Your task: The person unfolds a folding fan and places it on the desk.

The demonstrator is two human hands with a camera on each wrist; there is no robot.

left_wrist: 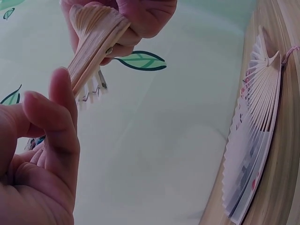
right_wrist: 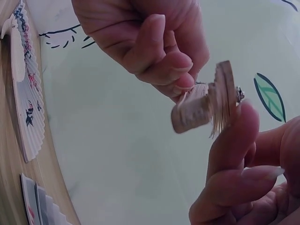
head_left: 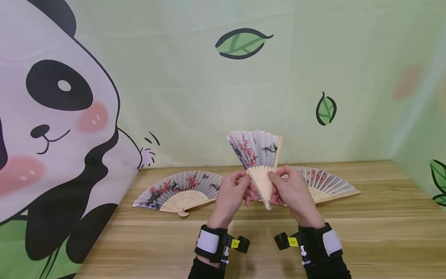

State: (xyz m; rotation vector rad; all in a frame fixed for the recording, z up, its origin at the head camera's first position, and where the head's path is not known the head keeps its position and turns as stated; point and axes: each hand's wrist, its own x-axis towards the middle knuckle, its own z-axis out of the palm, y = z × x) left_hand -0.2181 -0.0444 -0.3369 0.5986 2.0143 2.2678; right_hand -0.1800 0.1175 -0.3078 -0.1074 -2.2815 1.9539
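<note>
A folding fan (head_left: 256, 151) with pale wooden ribs and a leaf printed with red blossoms stands partly spread between both hands, leaf up and pivot down. My left hand (head_left: 230, 193) pinches its left edge at the ribs. On the opposite side, my right hand (head_left: 294, 195) pinches the outer rib, thumb on the front. From the left wrist view the ribs (left_wrist: 96, 47) appear bunched near the pivot, fingers of both hands close around them. The right wrist view looks at the fan's pivot end (right_wrist: 197, 112), its leaf mostly hidden.
Two spread folding fans lie on the wooden table (head_left: 146, 240): a left fan (head_left: 188, 195) and a right fan (head_left: 331, 186), partly hidden by my right hand. A pink cord (left_wrist: 291, 52) hangs at the right one's pivot. A panda-printed backdrop (head_left: 174, 97) rises behind.
</note>
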